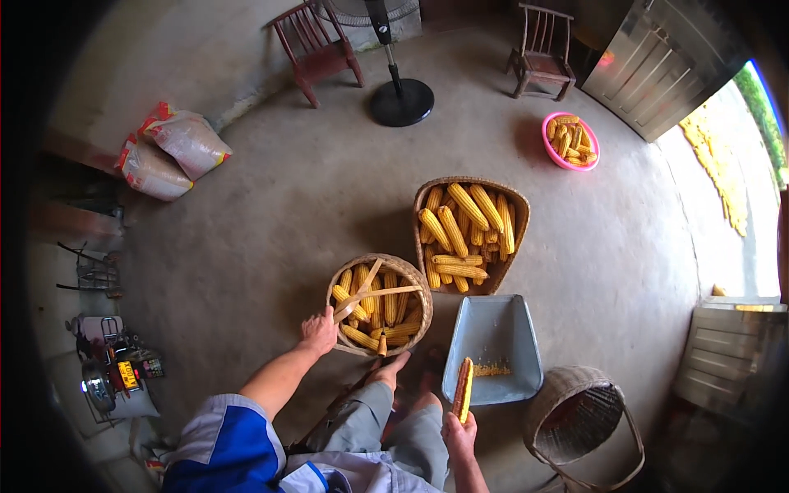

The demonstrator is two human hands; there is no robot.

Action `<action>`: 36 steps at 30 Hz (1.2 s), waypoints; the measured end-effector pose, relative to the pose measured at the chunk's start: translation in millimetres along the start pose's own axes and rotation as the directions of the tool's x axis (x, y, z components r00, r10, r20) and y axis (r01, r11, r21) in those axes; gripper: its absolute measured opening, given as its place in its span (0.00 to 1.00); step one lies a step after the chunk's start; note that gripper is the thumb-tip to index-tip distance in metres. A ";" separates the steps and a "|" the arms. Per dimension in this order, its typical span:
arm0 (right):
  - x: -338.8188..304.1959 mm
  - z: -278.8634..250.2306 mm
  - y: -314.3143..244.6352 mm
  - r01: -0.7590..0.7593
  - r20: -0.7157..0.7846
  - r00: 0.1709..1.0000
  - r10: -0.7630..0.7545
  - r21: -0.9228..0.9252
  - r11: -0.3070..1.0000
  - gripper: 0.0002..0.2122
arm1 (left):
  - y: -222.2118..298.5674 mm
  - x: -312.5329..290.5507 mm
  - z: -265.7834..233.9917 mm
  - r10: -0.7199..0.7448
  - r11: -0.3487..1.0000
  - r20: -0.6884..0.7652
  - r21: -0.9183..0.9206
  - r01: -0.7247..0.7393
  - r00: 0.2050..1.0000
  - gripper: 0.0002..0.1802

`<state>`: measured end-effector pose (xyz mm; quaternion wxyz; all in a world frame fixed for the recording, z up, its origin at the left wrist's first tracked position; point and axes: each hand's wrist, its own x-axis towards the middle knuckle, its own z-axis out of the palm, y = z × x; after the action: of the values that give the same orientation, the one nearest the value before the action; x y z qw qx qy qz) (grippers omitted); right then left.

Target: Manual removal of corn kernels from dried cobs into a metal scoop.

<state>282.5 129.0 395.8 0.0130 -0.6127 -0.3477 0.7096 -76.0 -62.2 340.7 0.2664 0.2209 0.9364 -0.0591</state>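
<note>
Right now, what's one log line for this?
left hand: at edge of round basket | right hand: holding partly bare corn cob | grey bin: loose kernels inside

Head-worn wide fisheye view, looking steeply down, hands (pixel 319 332) near, floor (pixel 271 222) spreading beyond

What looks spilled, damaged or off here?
The long yellow corn cob in the right hand looks odd: one side is reddish, seemingly stripped, unlike the full yellow cobs in the round woven basket. Nothing else clearly stands out.
</note>
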 end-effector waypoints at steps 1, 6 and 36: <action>8.5 1.4 -1.5 0.000 0.007 1.000 0.000 0.000 1.000 0.07 | -0.4 0.6 2.5 -0.035 0.999 0.006 0.031 0.035 0.999 0.25; 0.9 26.4 -22.5 0.013 0.132 0.991 -0.012 -0.003 1.000 0.09 | 8.8 7.3 -9.3 -0.099 0.994 0.048 0.050 0.097 0.994 0.24; -81.0 226.2 -9.1 0.481 0.014 0.875 -0.484 -0.143 0.865 0.21 | 19.7 -52.9 -99.7 0.595 0.387 0.330 -0.917 0.098 0.733 0.25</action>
<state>100.2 -8.1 471.9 0.1503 -0.5133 -0.5391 0.6506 -74.0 -42.0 453.4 0.6368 0.1607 0.6256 0.4211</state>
